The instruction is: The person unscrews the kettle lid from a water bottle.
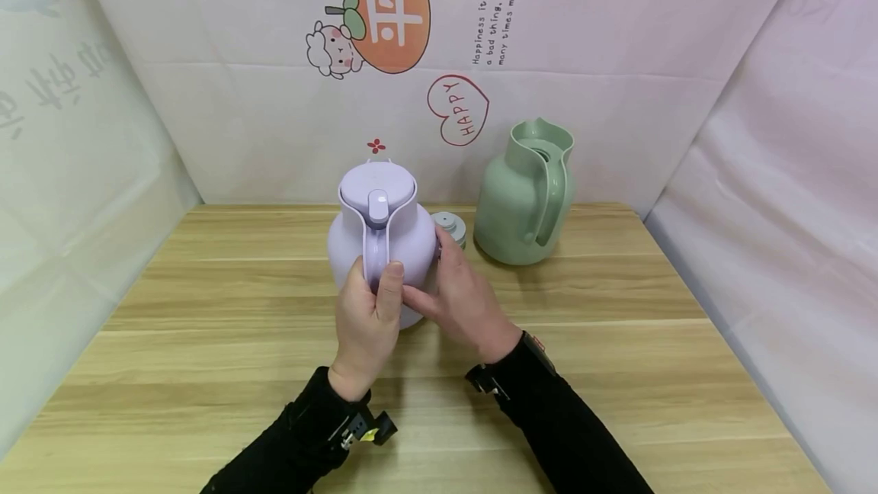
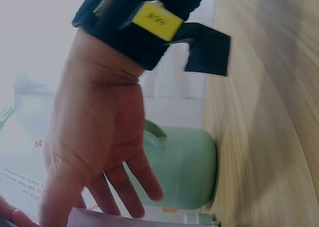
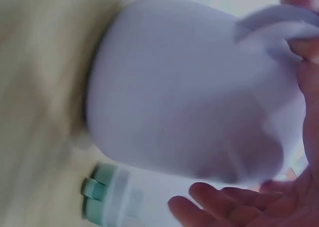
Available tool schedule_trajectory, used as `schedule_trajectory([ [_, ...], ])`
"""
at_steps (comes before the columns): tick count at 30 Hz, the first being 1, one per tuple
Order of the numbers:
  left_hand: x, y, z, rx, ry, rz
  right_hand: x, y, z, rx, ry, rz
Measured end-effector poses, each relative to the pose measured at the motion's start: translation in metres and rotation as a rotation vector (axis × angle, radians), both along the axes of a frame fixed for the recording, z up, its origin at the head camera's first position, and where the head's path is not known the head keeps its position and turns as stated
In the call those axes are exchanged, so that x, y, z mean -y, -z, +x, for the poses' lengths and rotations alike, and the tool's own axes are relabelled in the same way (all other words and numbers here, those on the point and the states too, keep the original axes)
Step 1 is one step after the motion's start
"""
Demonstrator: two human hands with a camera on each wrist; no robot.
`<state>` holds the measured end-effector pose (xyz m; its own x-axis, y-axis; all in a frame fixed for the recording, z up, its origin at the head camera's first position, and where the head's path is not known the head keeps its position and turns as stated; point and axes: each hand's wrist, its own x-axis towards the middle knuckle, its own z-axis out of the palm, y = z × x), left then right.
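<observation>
A lilac jug (image 1: 381, 235) with its lid on stands mid-table, handle toward me. My left hand (image 1: 367, 311) grips that handle, thumb up along it. My right hand (image 1: 458, 292) lies against the jug's right side, fingers spread over the body (image 3: 199, 112) and not wrapped round it. A green jug (image 1: 527, 193) without a lid stands upright to the right, near the back; it also shows beyond the left palm (image 2: 184, 167). A small green stopper (image 1: 450, 226) sits on the table between both jugs, just behind my right fingers (image 3: 107, 197).
The wooden table (image 1: 206, 341) is boxed in by white printed sheets at the back and both sides. Bare wood lies in front of my arms, left of the lilac jug and right of the green jug.
</observation>
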<state>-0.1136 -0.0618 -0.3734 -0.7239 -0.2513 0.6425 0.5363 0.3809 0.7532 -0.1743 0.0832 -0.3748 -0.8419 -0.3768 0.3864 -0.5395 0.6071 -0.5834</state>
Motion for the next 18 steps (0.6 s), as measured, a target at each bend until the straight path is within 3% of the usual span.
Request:
schedule_trajectory([
  [4, 0.0, 0.0, 0.0, -0.006, 0.018, 0.017, -0.008, -0.02, -0.001, -0.02, -0.056, 0.006],
  [8, 0.001, 0.0, -0.001, -0.016, 0.033, 0.026, -0.01, -0.049, 0.002, -0.094, -0.025, 0.017],
  [13, 0.002, 0.0, -0.002, -0.028, 0.036, 0.023, 0.011, -0.086, 0.002, -0.204, 0.022, 0.046],
  [18, 0.002, 0.002, -0.002, -0.034, 0.046, 0.008, 0.037, -0.11, -0.004, -0.26, 0.009, 0.137],
])
